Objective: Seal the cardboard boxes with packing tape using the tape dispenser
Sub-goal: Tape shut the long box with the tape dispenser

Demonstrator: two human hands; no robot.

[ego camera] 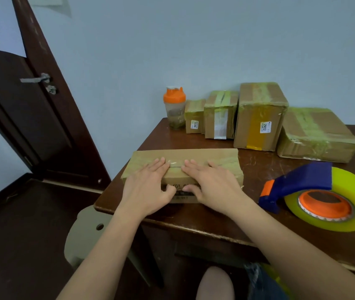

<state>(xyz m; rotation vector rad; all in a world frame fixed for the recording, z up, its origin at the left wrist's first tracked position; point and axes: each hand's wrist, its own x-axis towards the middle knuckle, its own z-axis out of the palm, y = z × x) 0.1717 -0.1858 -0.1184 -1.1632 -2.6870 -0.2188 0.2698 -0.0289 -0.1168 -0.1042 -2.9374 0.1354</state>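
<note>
Both the left hand (pixel 148 182) and right hand (pixel 213 185), spread flat, press tape onto the box (pixel 215 156); likely next, the tape dispenser (pixel 315 191) at three o'clock.

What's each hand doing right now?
Left hand: open, pressing flat on the box.
Right hand: open, pressing flat on the box.

box print (pixel 179 188): partly covered by thumbs, unreadable | table (pixel 259 161): cut off at right edge | box labels (pixel 265 127): too small
</note>
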